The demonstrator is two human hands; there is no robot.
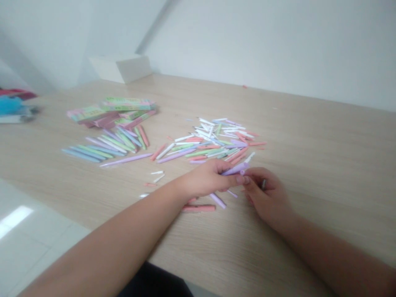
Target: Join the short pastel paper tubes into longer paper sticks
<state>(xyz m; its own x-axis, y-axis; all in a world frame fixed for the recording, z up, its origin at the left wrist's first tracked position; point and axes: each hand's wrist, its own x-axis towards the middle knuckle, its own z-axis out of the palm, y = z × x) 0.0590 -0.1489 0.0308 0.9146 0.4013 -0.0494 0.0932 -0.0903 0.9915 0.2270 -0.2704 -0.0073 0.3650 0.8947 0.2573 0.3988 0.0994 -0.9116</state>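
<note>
My left hand (210,177) is closed on a purple pen barrel (235,168), whose hollow end points right. A second round purple end shows just below it. My right hand (267,194) meets the left at the fingertips, its fingers bent in a pinch. A small greyish tip pokes out between its fingers; what it belongs to is hidden. Right behind the hands spreads a pile of pen parts (213,140) in white, purple, green and coral. Under the left wrist lie a coral pen piece (199,208) and a purple tube (218,200).
Pens in several colours (114,142) lie side by side at left, with printed pen boxes (123,109) behind them. A few small white pieces (158,178) are nearer me. A white box (123,68) stands by the wall. Blue and red items (14,105) sit far left.
</note>
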